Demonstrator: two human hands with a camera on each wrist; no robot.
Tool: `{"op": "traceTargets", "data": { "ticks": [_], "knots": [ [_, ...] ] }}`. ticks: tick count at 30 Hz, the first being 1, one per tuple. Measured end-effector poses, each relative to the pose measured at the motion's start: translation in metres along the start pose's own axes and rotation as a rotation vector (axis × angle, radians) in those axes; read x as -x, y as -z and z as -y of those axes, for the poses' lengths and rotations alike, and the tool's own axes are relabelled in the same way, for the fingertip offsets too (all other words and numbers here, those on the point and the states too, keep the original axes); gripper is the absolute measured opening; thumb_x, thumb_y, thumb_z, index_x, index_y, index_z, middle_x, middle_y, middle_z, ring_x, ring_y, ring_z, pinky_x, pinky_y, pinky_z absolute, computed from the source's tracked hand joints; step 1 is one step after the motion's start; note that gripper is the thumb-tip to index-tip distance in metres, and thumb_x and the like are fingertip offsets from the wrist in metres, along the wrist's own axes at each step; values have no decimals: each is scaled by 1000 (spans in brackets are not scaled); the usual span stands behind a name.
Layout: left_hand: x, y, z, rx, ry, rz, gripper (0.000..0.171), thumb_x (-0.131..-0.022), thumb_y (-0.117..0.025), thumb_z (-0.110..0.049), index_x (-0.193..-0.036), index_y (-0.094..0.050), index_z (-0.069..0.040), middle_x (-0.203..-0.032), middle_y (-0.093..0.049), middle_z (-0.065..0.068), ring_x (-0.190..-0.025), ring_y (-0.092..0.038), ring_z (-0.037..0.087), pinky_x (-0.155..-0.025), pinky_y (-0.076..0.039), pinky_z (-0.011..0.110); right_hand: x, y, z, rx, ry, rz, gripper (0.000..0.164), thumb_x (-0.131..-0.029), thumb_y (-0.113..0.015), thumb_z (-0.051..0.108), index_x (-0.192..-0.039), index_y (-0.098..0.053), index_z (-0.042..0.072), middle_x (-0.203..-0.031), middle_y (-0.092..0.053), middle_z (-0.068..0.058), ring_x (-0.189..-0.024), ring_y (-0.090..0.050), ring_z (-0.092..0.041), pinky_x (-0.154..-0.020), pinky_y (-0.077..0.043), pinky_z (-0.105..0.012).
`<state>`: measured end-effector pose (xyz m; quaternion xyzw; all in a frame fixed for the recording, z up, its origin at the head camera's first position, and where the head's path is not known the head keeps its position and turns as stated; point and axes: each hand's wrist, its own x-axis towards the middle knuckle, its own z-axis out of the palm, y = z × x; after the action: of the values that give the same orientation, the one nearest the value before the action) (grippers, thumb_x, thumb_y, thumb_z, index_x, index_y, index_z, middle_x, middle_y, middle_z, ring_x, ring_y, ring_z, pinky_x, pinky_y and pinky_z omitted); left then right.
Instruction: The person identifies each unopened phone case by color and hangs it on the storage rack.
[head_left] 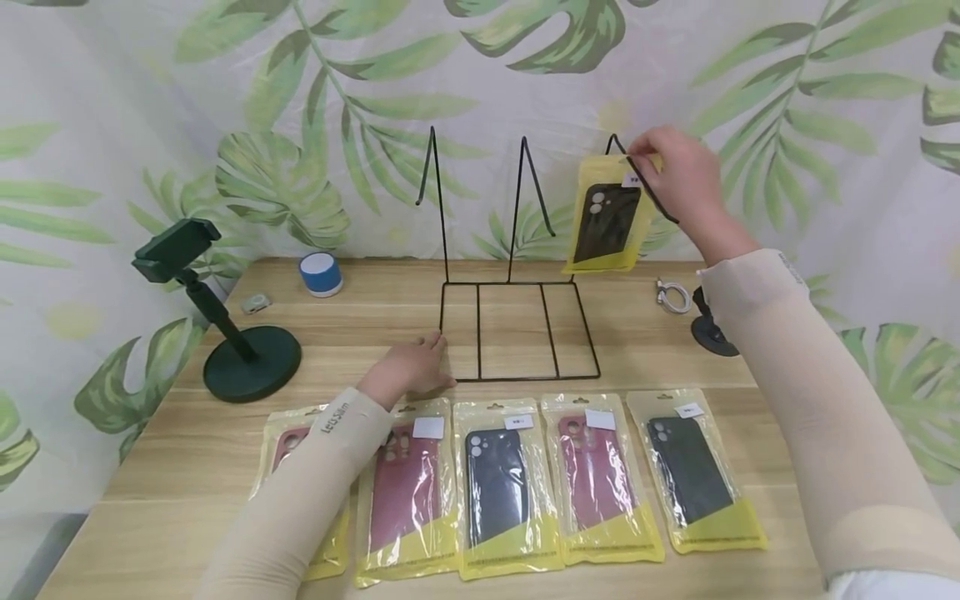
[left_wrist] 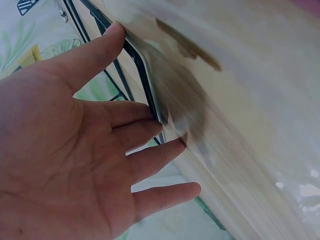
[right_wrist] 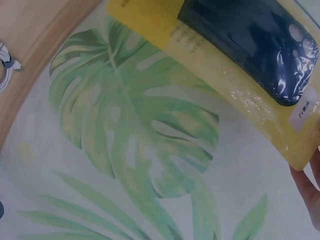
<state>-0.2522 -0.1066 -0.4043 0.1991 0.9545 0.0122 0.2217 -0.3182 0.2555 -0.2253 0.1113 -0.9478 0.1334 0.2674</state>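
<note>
A black wire display rack (head_left: pixel 525 379) with three upright hooks stands on the wooden table. At the front left corner of its base, my left hand (head_left: pixel 411 367) rests against the wire. In the left wrist view that hand's fingers are spread and fairly straight, with the thumb at the wire. My right hand (head_left: pixel 678 171) pinches the top of a packaged dark phone case (head_left: pixel 607 221) at the rack's right hook. The yellow-edged pouch hangs upright there, its upper edge partly hidden by my fingers. The right wrist view shows the pouch (right_wrist: pixel 250 60) with its white label.
Several packaged phone cases lie in a row along the front, including a black one (head_left: pixel 498 483) and a pink one (head_left: pixel 600 475). My left sleeve covers part of the leftmost. A green phone stand (head_left: pixel 251 362), blue-white cylinder (head_left: pixel 321 275), coiled white cable (head_left: pixel 673 297) and small black stand (head_left: pixel 711 333) stand around.
</note>
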Motion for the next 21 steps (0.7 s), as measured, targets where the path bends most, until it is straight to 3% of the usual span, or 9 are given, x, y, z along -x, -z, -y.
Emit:
{"op": "traceTargets", "data": {
  "ticks": [10,17,21],
  "knots": [
    [1,-1,-2,3,-11,-6,84,-99,-55,-46,-156,-19,3,-165,-13,20,-148,-25,43,-121,-27,56,-17,-6,-3,-2,-79,57,29,-105,-49,23,-122,-65,6,-127,-67,-15,-116,-61,-34,-93,-50,-53],
    [2,0,-2,-7,-10,-6,84,-99,-55,-47,-156,-19,3,-165,-13,20,-149,-25,42,-121,-28,55,-22,-10,-2,-16,-113,36,31,-104,-50,24,-123,-65,6,-129,-66,-15,-118,-61,-35,-92,-50,-54],
    [3,0,0,-6,-5,-3,84,-99,-55,-47,-156,-19,3,-165,-12,19,-149,-25,42,-120,-29,54,-21,-12,-4,-27,-112,21,35,-103,-52,22,-134,-59,7,-139,-59,-15,-128,-54,-36,-100,-47,-55]
  ]
}}
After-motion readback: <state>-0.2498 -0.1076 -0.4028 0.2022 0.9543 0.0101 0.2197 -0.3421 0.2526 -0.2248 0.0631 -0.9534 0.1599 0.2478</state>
